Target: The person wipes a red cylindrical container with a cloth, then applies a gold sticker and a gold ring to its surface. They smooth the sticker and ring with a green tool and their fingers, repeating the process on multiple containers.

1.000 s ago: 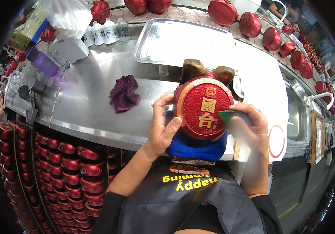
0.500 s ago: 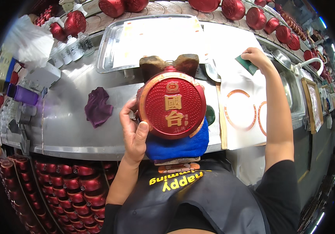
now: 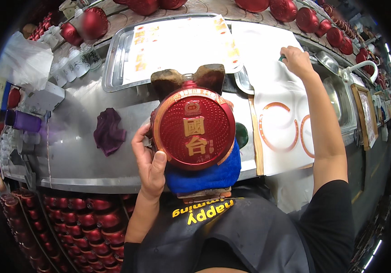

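Observation:
My left hand (image 3: 149,166) grips the left rim of a round red bottle (image 3: 213,125), thumb on its front edge. The bottle's flat face carries gold raised characters, and an orange decal strip (image 3: 161,113) runs along its rim. Its neck sits between two dark, worn prongs of a stand (image 3: 211,77), while its lower part leans on a blue cloth pad (image 3: 204,176). Out at the far right, my right hand (image 3: 297,61) is closed on a small green scraper (image 3: 282,58), mostly hidden by the fingers, above a white sheet (image 3: 268,50).
Orange ring decals (image 3: 261,132) lie on white backing at the right, near a sink (image 3: 336,98). Behind the stand, a metal tray (image 3: 109,75) holds decal sheets. A purple cloth (image 3: 109,131) lies left on the steel bench (image 3: 75,154). Red bottles (image 3: 307,20) line the back.
The green scraper, earlier showing its flat face, is now mostly hidden by my right hand, which has moved slightly farther away. The whole view has shifted a little; my left hand keeps its grip.

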The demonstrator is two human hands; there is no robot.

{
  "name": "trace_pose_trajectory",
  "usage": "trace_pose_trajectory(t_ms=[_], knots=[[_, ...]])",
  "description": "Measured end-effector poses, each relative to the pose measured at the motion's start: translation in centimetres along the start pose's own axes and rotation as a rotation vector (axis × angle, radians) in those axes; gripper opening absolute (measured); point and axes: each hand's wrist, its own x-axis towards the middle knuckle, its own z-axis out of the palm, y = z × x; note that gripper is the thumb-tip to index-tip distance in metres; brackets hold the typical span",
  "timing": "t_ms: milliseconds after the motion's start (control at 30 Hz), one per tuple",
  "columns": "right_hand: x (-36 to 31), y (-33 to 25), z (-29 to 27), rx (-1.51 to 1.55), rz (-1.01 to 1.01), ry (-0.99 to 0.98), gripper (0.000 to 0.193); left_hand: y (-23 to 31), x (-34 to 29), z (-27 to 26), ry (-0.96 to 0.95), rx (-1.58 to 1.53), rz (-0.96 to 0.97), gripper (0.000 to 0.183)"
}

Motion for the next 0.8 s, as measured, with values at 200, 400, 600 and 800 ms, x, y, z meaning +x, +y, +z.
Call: trace_pose_trajectory(t_ms=[200, 400, 600, 800], knots=[[-4.3, -0.6, -1.0, 0.287, -0.073, 0.222, 0.013, -0.3, -0.1, -0.2, 0.015, 0.057, 0.042, 0.07], [-9.6, -2.3, -4.4, 0.82, 0.25, 0.212, 0.022, 0.0, -0.9, -0.8, 0.048, 0.739, 0.436, 0.077], [-14.9, -11.6, -9.0, 1.047, 0.043, 0.129, 0.042, 2.8, -0.4, -1.2, -0.079, 1.019, 0.504, 0.073], [-13.5, -18.3, -11.8, 0.968, -0.27, 0.233, 0.063, 5.7, 4.5, -0.9, -0.234, 1.179, 0.561, 0.072]])
